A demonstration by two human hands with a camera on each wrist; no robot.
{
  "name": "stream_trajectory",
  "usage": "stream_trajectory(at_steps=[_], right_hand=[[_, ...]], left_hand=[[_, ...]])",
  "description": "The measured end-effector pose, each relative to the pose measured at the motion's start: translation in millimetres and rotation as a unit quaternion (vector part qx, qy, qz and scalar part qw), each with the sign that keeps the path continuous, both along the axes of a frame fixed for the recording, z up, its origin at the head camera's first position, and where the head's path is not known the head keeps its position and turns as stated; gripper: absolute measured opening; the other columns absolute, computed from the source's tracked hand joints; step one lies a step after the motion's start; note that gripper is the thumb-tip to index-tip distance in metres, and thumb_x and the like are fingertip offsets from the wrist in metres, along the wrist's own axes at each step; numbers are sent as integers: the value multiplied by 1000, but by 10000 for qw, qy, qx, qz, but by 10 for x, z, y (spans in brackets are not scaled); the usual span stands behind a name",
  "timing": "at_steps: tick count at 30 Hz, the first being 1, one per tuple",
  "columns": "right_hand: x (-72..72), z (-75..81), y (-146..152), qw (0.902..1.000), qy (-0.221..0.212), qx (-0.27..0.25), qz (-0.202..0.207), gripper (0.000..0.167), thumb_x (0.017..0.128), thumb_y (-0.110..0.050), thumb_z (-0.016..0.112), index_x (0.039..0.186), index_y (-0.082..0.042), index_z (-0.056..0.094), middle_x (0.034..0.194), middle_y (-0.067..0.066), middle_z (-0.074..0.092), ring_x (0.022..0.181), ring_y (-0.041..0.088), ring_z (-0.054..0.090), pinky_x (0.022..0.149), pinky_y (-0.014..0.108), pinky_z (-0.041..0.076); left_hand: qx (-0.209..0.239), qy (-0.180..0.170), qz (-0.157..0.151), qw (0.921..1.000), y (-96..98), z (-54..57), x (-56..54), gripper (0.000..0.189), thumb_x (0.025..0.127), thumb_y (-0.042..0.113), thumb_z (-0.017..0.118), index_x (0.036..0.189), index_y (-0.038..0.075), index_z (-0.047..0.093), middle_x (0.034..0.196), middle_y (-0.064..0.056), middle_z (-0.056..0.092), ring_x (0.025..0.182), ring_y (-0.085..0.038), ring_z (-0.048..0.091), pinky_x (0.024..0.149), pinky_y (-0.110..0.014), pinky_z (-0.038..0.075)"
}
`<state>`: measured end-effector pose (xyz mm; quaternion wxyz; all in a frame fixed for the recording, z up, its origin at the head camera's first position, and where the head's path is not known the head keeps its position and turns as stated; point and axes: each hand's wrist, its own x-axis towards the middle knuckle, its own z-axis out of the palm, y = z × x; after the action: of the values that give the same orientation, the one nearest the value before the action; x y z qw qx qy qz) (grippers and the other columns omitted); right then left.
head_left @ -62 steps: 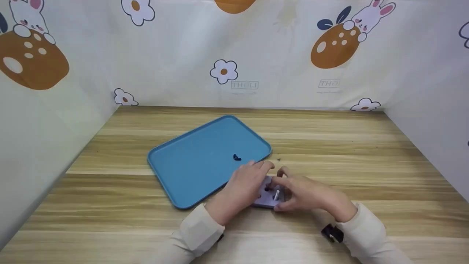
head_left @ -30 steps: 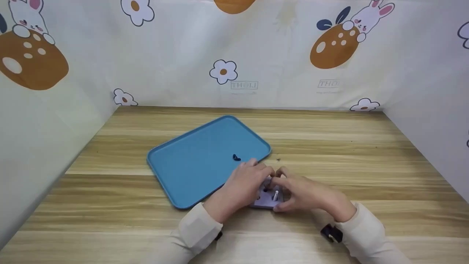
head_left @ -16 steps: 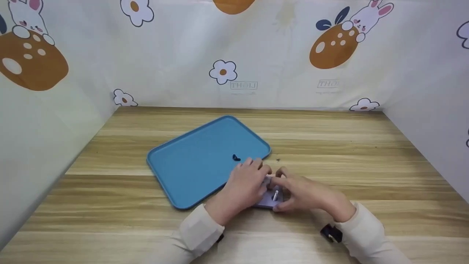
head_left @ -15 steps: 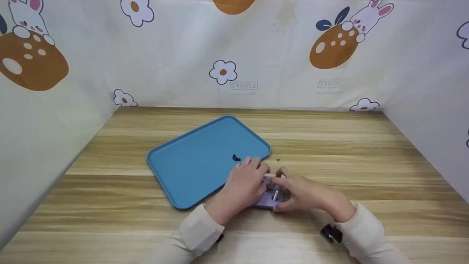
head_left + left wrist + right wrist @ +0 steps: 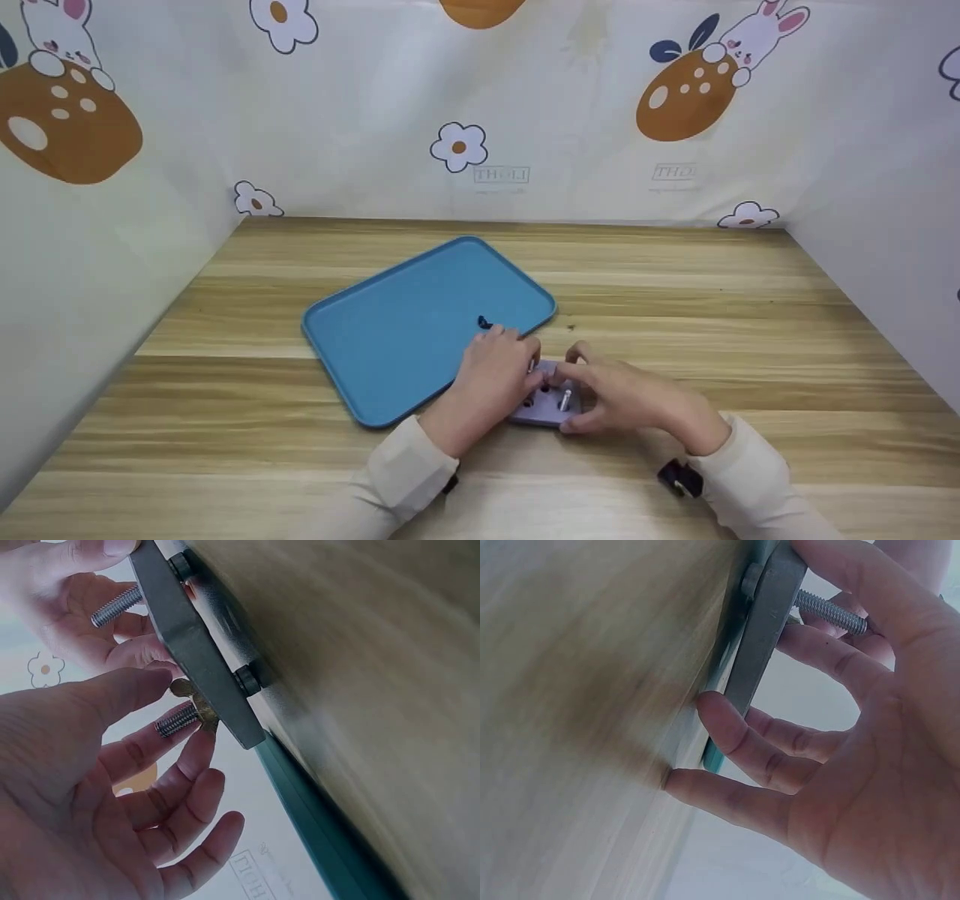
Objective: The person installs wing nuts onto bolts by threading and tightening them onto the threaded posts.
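Plate [image 5: 550, 414]: grey metal, on table [image 5: 675, 285], just beside blue tray [image 5: 405, 322]
Left hand [image 5: 489, 379]: pinching wing nut [image 5: 204, 711] on bolt [image 5: 174, 722]
Right hand [image 5: 634, 394]: gripping plate's edge
Tray: bearing small dark piece [image 5: 484, 322]

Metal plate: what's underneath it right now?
The left wrist view shows two dark bolt heads sticking out below the metal plate, facing the wooden table. Most of the underside is turned away, so anything farther in is hidden.

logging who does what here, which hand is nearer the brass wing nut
Left. The left hand is right at the brass wing nut; the right hand is farther off, holding the grey plate by its right side.
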<state>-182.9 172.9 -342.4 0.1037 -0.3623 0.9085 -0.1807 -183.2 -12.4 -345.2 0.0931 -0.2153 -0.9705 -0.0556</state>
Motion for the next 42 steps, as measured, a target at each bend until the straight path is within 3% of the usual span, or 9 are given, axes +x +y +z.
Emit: stream_trajectory(at_steps=[11,18,31,38,42], right_hand=[[0,-6,-8,10000,5,16,78,47,76,-34,74,114,-15,56,116,9,45,87,18,55,74,34,48],[0,-7,-12,10000,22,18,88,48,76,-34,74,116,-14,56,116,9,45,87,18,52,74,33,47],[5,-21,-19,9994,82,-222,270,42,77,-33,74,109,-14,57,113,11,44,79,16,49,66,26,41],[10,-4,-7,9999,-93,-61,12,50,76,-37,74,118,-16,56,115,12,45,84,18,51,68,31,44],[15,8,-17,9999,-127,-33,-67,50,75,-36,75,116,-14,57,114,11,45,88,18,52,72,33,46]], left_hand=[[132,-193,151,9996,6,14,1,23,86,39,63,84,16,67,80,-1,63,77,-20,54,69,-35,45],[48,-74,204,9998,29,22,22,25,86,39,61,80,15,64,78,-4,61,75,-21,53,68,-36,44],[-105,-130,293,9994,62,-14,33,22,85,38,60,86,15,60,86,-4,61,85,-22,54,70,-37,43],[58,-313,339,9989,28,34,17,23,89,38,58,93,16,62,90,-4,62,84,-22,54,70,-38,42],[486,-534,444,9964,-80,77,-41,33,89,44,57,103,14,63,98,-7,64,91,-25,56,78,-41,44]])
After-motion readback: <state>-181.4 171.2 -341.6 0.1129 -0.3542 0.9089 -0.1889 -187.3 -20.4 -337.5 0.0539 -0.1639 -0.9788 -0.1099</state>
